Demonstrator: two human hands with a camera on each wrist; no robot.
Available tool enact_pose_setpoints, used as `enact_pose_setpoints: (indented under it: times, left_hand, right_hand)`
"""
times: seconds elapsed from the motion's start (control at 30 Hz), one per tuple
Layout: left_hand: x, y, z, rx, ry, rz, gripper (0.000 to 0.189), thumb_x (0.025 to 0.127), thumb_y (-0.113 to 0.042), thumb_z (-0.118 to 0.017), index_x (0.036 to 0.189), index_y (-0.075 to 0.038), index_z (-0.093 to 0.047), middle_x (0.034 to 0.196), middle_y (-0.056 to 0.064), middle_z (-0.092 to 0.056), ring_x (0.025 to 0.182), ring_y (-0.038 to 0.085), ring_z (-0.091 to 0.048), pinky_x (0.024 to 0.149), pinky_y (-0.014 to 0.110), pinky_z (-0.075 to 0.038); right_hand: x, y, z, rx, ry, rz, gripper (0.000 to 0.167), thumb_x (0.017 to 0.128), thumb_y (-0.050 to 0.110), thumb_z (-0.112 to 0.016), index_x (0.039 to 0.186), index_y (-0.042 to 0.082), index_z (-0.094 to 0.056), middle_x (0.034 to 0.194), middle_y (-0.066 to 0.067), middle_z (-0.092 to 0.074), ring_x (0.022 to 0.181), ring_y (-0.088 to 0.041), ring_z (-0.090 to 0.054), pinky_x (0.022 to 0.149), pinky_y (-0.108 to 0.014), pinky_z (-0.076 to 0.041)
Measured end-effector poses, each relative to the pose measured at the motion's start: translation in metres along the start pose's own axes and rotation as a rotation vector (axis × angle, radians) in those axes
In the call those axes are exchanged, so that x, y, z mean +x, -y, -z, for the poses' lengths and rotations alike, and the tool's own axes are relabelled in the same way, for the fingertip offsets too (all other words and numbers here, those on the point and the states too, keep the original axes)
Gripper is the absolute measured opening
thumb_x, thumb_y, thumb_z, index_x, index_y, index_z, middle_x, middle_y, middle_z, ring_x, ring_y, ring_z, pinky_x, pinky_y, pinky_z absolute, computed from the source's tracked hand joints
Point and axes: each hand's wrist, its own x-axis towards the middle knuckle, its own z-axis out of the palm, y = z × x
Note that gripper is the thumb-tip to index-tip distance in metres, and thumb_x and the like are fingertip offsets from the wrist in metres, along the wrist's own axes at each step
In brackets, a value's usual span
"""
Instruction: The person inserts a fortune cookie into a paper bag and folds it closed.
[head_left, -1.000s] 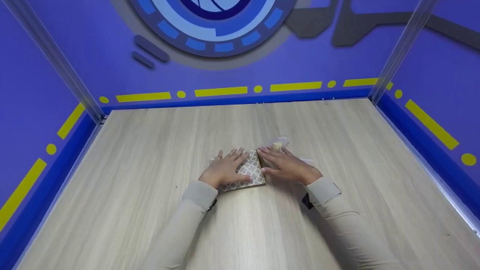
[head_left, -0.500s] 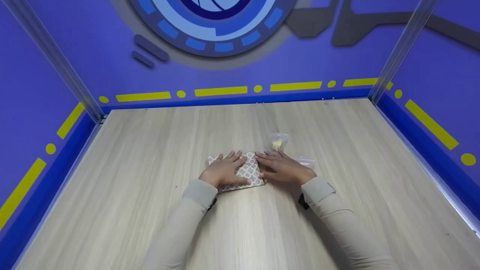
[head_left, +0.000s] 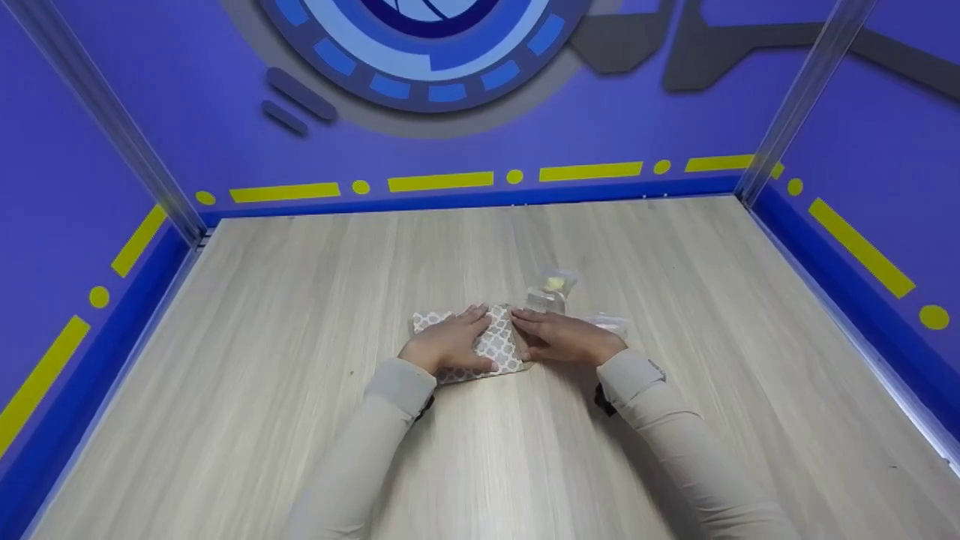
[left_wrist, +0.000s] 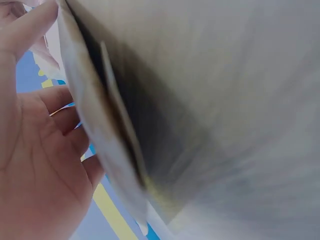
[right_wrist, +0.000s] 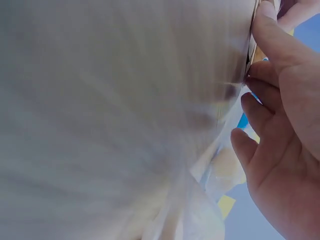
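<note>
A flat, folded piece of paper (head_left: 504, 339) with a grey-and-white lattice pattern lies mid-table. My left hand (head_left: 452, 343) rests on top, fingers pointing forward and thumb toward the right edge. In the left wrist view its palm (left_wrist: 40, 160) faces the paper (left_wrist: 112, 135), whose layers part along a dark gap. At the right edge, fingers of my right hand (head_left: 566, 337) touch the paper with the thumb nearer me. The right wrist view shows that thumb and hand (right_wrist: 287, 115) at the edge, with the fingers slightly bent.
Beyond the right hand lies a clear plastic bag (head_left: 568, 279) with something pale yellow in it. A small shiny greyish piece (head_left: 545, 301) sits just in front of it. Another clear plastic piece (head_left: 611, 324) lies right of that hand. Blue walls enclose the wooden table (head_left: 300, 300).
My right hand has slid a little left and toward me along the paper's right edge. The greyish piece by the bag has come into view. My left hand stays on the paper.
</note>
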Motion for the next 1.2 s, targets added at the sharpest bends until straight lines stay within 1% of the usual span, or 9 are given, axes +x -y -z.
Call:
enact_pose_setpoints:
  times: [0.13,0.3,0.37,0.47,0.57,0.73,0.87,1.03,1.2]
  left_hand:
    - [0.001,0.001,-0.001,-0.040,0.013,-0.012,0.088,0.084,-0.047,-0.068,0.152,-0.009,-0.026,0.162,0.004,-0.013,0.149,0.022,-0.013,0.119,0.042,-0.018]
    - [0.004,0.004,-0.002,-0.081,0.034,-0.023,0.087,0.084,-0.045,-0.067,0.153,-0.014,-0.024,0.162,0.003,-0.010,0.149,0.022,-0.010,0.119,0.044,-0.016]
    - [0.004,0.005,-0.003,-0.077,0.037,-0.026,0.087,0.084,-0.047,-0.065,0.153,-0.016,-0.023,0.162,0.002,-0.011,0.150,0.022,-0.009,0.119,0.044,-0.016]
    - [0.004,0.005,-0.004,-0.058,0.033,-0.032,0.088,0.084,-0.051,-0.063,0.153,-0.014,-0.023,0.162,0.003,-0.012,0.150,0.023,-0.010,0.119,0.044,-0.016]
    - [0.004,0.003,-0.004,-0.042,0.019,-0.032,0.089,0.084,-0.053,-0.063,0.153,-0.015,-0.023,0.161,0.002,-0.014,0.149,0.023,-0.011,0.119,0.044,-0.017]
    - [0.004,0.000,-0.006,-0.017,0.006,-0.020,0.089,0.084,-0.053,-0.064,0.153,-0.016,-0.022,0.161,-0.002,-0.016,0.149,0.023,-0.011,0.119,0.044,-0.018]
    - [0.003,-0.002,-0.006,-0.026,0.010,-0.006,0.089,0.084,-0.052,-0.065,0.153,-0.016,-0.023,0.161,-0.002,-0.016,0.149,0.023,-0.011,0.119,0.044,-0.016]
    - [0.004,-0.003,-0.006,-0.023,0.009,-0.006,0.090,0.084,-0.052,-0.066,0.153,-0.014,-0.023,0.160,0.001,-0.018,0.149,0.023,-0.011,0.120,0.044,-0.013]
    - [0.004,-0.003,-0.006,-0.023,-0.010,-0.019,0.088,0.084,-0.050,-0.067,0.152,-0.012,-0.028,0.160,0.005,-0.021,0.148,0.024,-0.016,0.119,0.041,-0.018]
  right_hand:
    - [0.001,-0.002,0.001,0.049,0.030,0.003,0.069,0.095,0.032,-0.058,0.149,0.000,-0.028,0.158,-0.015,-0.022,0.145,-0.033,-0.022,0.116,-0.047,-0.023]
    - [0.003,0.000,0.005,0.092,0.070,-0.015,0.071,0.095,0.031,-0.059,0.150,0.001,-0.026,0.159,-0.015,-0.020,0.146,-0.034,-0.019,0.117,-0.048,-0.021]
    - [0.004,0.000,0.007,0.096,0.081,-0.025,0.072,0.094,0.031,-0.061,0.150,0.002,-0.025,0.159,-0.014,-0.020,0.146,-0.034,-0.019,0.117,-0.047,-0.020]
    - [0.006,0.000,0.008,0.107,0.099,-0.041,0.075,0.093,0.030,-0.062,0.151,0.004,-0.024,0.160,-0.012,-0.019,0.147,-0.032,-0.018,0.118,-0.046,-0.019]
    - [0.007,0.000,0.009,0.126,0.104,-0.041,0.076,0.092,0.029,-0.063,0.151,0.003,-0.023,0.159,-0.014,-0.018,0.146,-0.034,-0.018,0.117,-0.047,-0.019]
    - [0.007,0.001,0.009,0.173,0.107,-0.050,0.078,0.092,0.027,-0.064,0.151,0.001,-0.021,0.160,-0.016,-0.016,0.146,-0.036,-0.016,0.117,-0.049,-0.018]
    - [0.007,0.001,0.010,0.178,0.115,-0.054,0.077,0.092,0.026,-0.064,0.151,0.001,-0.021,0.160,-0.016,-0.015,0.147,-0.036,-0.015,0.118,-0.048,-0.018]
    - [0.007,0.002,0.010,0.173,0.122,-0.063,0.076,0.092,0.026,-0.064,0.151,0.002,-0.022,0.160,-0.015,-0.015,0.147,-0.035,-0.015,0.118,-0.048,-0.017]
    - [0.008,0.002,0.009,0.186,0.123,-0.076,0.076,0.092,0.027,-0.063,0.152,0.003,-0.022,0.160,-0.015,-0.015,0.147,-0.035,-0.016,0.118,-0.048,-0.018]
